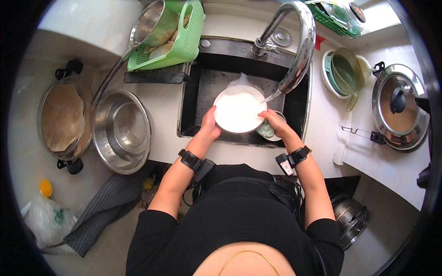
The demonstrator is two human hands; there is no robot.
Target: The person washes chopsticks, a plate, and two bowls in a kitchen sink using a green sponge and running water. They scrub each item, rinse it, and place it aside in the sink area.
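Over the dark sink (221,77), a round white dish (240,109) is held by its rim. My left hand (209,125) grips its left side, and my right hand (274,120) its right side. Water runs from the curved metal faucet (305,45) onto the dish's right edge. Beneath my right hand, a greenish cloth or scrubber (266,130) lies by a smaller white bowl (282,119), partly hidden by that hand and the dish.
Left of the sink stand a steel basin (122,131), a lidded pot (64,114) and a green plastic basket (191,34). To the right are nested strainers or bowls (345,74) and a glass-lidded pan (399,107). A striped cloth (103,210) hangs lower left.
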